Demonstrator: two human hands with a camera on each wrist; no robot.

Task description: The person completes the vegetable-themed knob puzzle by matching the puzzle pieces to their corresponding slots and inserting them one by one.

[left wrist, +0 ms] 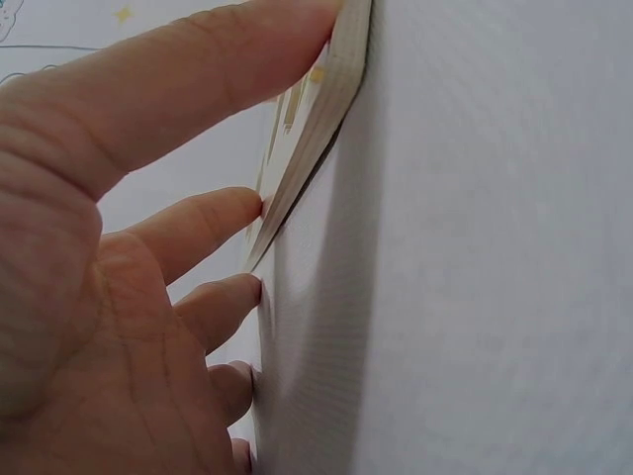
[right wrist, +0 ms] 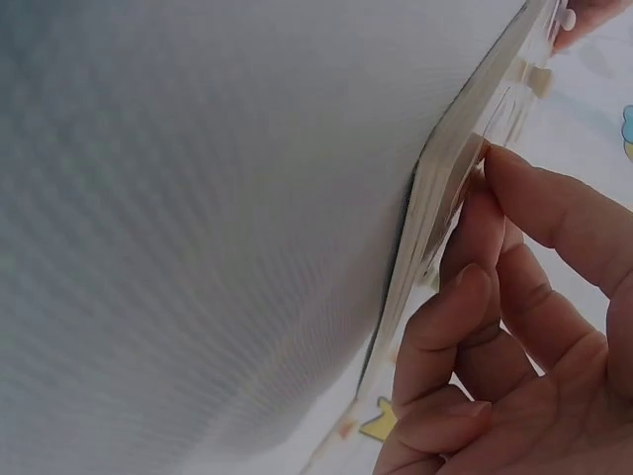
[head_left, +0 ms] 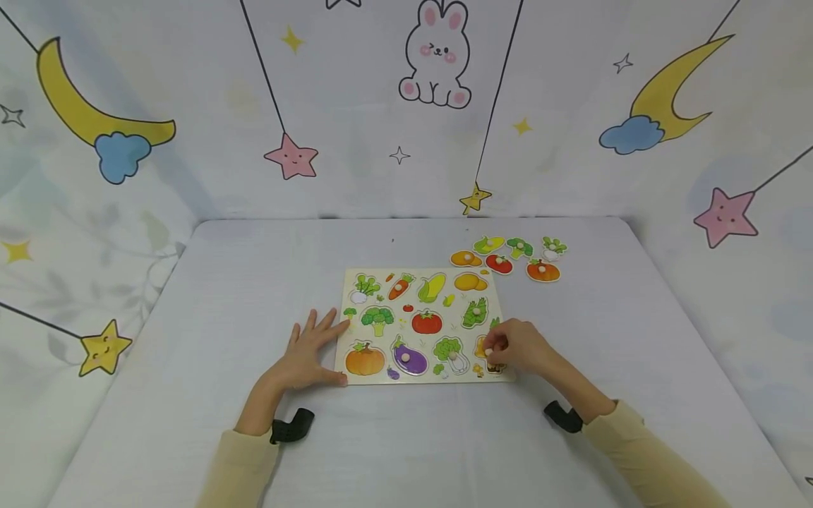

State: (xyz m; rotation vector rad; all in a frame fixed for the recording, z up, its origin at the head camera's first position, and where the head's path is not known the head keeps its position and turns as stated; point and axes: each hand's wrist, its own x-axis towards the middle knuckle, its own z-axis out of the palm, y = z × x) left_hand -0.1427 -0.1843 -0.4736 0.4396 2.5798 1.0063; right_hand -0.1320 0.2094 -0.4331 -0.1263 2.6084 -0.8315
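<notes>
A vegetable peg-puzzle board [head_left: 452, 326] lies flat on the table. My left hand [head_left: 308, 356] rests at its left side, fingers spread, with thumb and index fingertip on the board's edge; the left wrist view shows them against the rim. At the lower right corner my right hand [head_left: 522, 347] pinches a yellow-brown puzzle piece [head_left: 480, 347] by its knob, over the board, and its fingers partly cover it. Knobbed carrot [head_left: 400, 287], eggplant [head_left: 409, 360], green leafy [head_left: 475, 312] and cabbage [head_left: 451, 354] pieces sit in the board.
Beyond the board's upper right corner lie several loose pieces: potato [head_left: 466, 259], corn [head_left: 488, 245], broccoli [head_left: 520, 248], tomato [head_left: 499, 264], radish [head_left: 554, 248] and pumpkin [head_left: 543, 271]. The white-covered table [head_left: 267, 268] meets a patterned backdrop [head_left: 356, 183] at the back and sides.
</notes>
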